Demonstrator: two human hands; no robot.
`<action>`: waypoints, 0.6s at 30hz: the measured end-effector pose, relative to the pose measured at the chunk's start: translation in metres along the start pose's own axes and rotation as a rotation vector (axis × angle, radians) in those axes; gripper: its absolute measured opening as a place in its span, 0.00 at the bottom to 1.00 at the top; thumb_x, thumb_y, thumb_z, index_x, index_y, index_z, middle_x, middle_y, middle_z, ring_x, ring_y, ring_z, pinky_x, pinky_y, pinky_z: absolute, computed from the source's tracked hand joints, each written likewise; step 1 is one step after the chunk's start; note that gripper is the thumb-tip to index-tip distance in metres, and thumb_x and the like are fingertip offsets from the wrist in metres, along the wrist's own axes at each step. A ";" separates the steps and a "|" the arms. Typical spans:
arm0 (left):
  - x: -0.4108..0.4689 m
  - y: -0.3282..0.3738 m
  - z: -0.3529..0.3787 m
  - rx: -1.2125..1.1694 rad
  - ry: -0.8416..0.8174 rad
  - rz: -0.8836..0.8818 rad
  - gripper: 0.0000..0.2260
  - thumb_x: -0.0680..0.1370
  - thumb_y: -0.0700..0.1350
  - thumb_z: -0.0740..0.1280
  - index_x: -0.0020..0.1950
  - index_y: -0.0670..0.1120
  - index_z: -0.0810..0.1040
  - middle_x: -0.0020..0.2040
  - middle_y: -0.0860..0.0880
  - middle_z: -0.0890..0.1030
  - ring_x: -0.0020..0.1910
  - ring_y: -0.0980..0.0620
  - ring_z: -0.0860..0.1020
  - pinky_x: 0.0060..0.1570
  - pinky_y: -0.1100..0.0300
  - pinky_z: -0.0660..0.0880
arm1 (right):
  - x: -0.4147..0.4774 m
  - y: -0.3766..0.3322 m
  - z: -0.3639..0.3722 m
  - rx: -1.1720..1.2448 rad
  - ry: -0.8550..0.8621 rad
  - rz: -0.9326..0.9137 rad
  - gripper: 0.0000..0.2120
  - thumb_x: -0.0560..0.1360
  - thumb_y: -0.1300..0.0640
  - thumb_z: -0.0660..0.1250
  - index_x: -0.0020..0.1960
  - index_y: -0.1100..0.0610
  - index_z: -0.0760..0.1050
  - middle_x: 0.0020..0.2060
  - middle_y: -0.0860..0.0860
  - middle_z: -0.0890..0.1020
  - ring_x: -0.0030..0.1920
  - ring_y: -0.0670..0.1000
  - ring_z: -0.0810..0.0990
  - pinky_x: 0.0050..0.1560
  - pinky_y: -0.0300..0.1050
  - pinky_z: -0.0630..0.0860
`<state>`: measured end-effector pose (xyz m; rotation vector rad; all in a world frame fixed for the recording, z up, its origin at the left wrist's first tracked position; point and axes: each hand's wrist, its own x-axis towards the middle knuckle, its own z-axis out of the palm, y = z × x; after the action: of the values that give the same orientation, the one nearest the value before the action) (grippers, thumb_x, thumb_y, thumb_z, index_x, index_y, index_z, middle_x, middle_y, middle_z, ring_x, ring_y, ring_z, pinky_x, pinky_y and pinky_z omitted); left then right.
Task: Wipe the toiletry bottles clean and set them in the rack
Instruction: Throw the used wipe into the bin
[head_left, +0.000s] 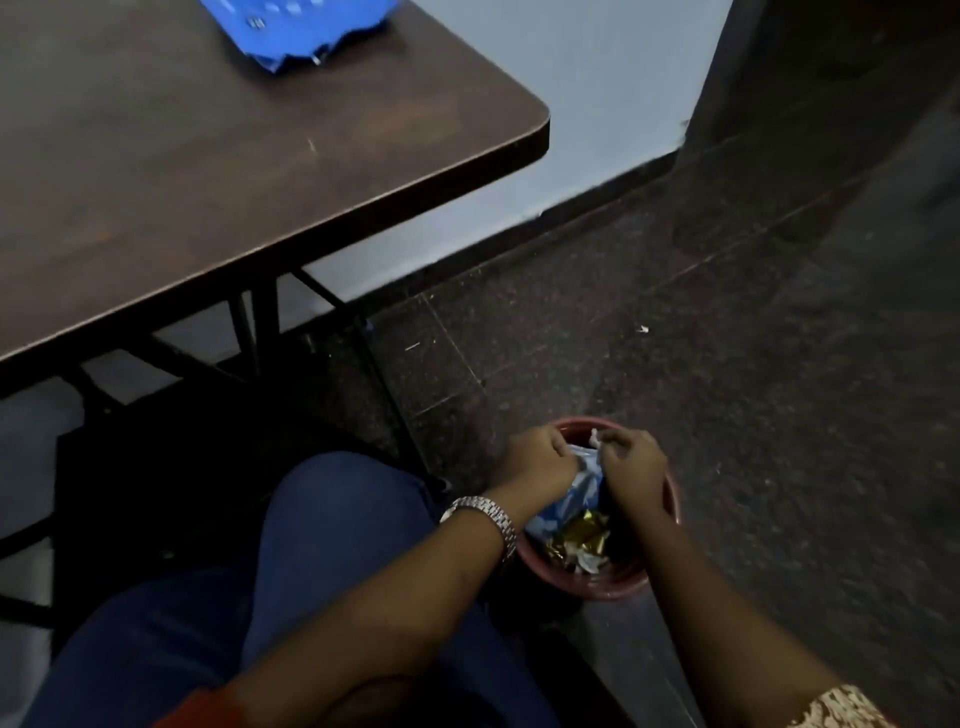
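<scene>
holding a crumpled blue-white wrapper (584, 483) over the red bin (587, 584), left hand (540, 460) and right hand (636, 467) both pinch it. no bottles or rack in view; wiping progress cannot be judged.

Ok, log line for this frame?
left hand, right hand: pinch wrapper | over bin | packet on table | bottles, rack: unseen
</scene>
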<state>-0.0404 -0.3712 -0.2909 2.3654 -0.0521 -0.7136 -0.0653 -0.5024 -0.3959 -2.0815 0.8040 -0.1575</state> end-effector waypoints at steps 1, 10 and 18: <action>0.002 -0.009 0.006 0.018 -0.014 -0.028 0.08 0.73 0.42 0.65 0.34 0.50 0.73 0.38 0.52 0.78 0.39 0.53 0.76 0.38 0.64 0.68 | -0.006 0.010 0.007 -0.022 -0.028 0.012 0.09 0.70 0.67 0.65 0.47 0.62 0.82 0.47 0.59 0.82 0.49 0.58 0.79 0.50 0.42 0.70; 0.014 -0.034 0.018 0.182 -0.136 -0.031 0.08 0.73 0.41 0.63 0.34 0.50 0.73 0.41 0.52 0.79 0.46 0.49 0.79 0.46 0.58 0.75 | -0.033 0.059 0.028 -0.079 -0.182 0.218 0.11 0.69 0.62 0.64 0.47 0.56 0.82 0.44 0.56 0.84 0.45 0.56 0.80 0.47 0.46 0.75; 0.010 -0.036 0.016 0.299 -0.153 0.047 0.05 0.76 0.43 0.62 0.45 0.50 0.77 0.49 0.49 0.81 0.49 0.46 0.79 0.47 0.56 0.75 | -0.032 0.063 0.030 -0.114 -0.215 0.205 0.09 0.73 0.57 0.65 0.49 0.57 0.82 0.45 0.53 0.84 0.47 0.54 0.80 0.46 0.43 0.73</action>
<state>-0.0455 -0.3546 -0.3277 2.5754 -0.2981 -0.9171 -0.1092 -0.4885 -0.4571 -2.0627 0.9035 0.2247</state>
